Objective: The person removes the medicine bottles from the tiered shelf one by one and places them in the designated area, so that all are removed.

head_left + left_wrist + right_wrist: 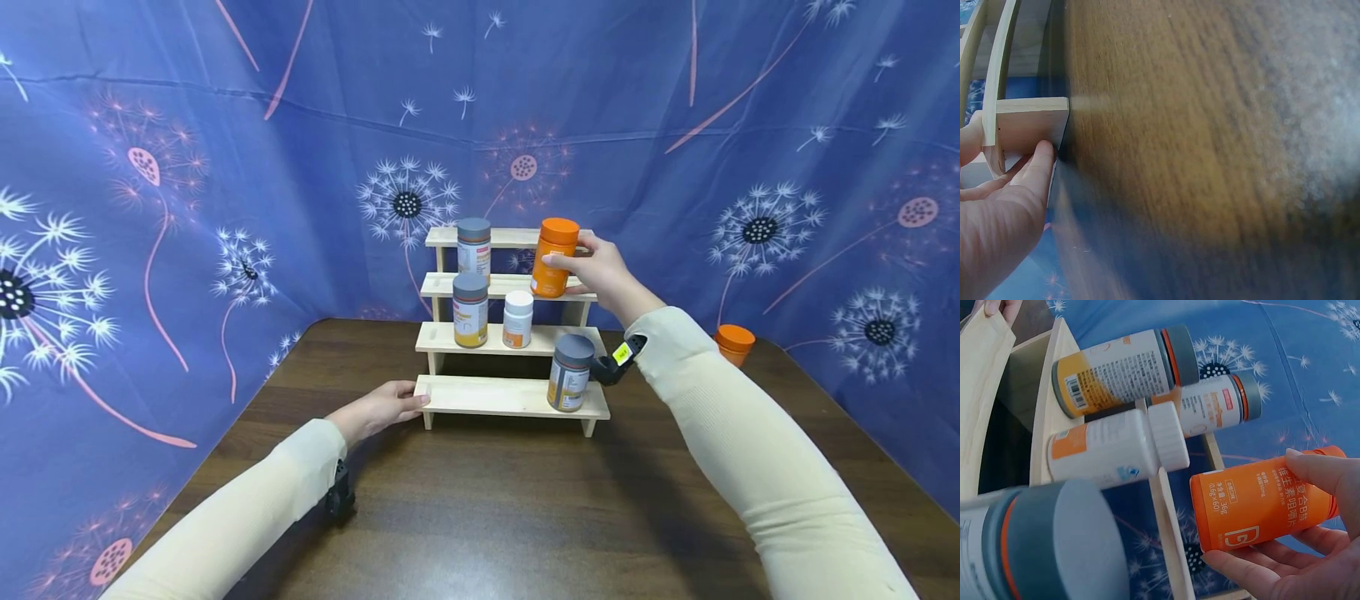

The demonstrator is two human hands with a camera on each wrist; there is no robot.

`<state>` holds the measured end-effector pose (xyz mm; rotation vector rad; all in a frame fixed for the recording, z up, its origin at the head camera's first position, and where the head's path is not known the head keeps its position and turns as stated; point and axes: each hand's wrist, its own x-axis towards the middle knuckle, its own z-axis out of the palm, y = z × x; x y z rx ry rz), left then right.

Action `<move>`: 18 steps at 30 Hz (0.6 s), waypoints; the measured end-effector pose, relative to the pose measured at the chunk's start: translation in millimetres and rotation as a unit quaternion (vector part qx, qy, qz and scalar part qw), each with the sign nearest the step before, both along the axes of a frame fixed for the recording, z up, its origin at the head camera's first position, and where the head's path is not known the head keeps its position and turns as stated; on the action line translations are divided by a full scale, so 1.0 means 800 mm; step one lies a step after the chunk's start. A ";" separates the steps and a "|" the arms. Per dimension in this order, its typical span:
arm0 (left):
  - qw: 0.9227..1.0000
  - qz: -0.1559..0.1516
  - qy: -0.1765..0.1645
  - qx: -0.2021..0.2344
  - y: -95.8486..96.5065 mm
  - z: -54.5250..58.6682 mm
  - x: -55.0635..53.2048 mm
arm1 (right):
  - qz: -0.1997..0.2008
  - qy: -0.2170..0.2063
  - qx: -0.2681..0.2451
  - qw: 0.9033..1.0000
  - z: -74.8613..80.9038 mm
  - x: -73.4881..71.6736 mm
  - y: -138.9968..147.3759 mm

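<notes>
My right hand (603, 271) grips an orange pill bottle (553, 265) at the right of the stepped wooden rack (480, 396), near its third tier; whether its base touches the wood I cannot tell. At the rack's lower left end, my left hand (381, 410) pinches the lowest shelf, with fingers against the leg (1032, 128). A white bottle (517, 321) and a grey-lidded bottle with a yellow label (471, 321) stand on the second tier. Behind them, another grey-lidded bottle (474, 242) is partly hidden. One more grey-lidded bottle (570, 375) stands on the lowest shelf's right end.
A further orange-lidded bottle (733, 340) stands on the brown wooden table (465, 517) to the right, mostly hidden behind my right sleeve. Blue cloth with dandelion prints (337, 125) hangs behind the table and along its sides.
</notes>
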<state>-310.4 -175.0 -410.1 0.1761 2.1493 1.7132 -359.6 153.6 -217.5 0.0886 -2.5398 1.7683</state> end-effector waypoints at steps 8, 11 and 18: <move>1.000 -0.007 -0.001 0.008 -0.002 -0.001 0.001 | -0.020 -0.012 -0.009 1.000 -0.011 0.000 0.025; 1.000 -0.014 0.003 0.010 -0.002 0.000 0.002 | -0.029 -0.012 -0.009 0.999 -0.014 0.001 0.034; 1.000 -0.022 0.006 0.008 -0.003 0.003 0.003 | -0.032 0.000 0.008 0.999 -0.020 0.003 0.049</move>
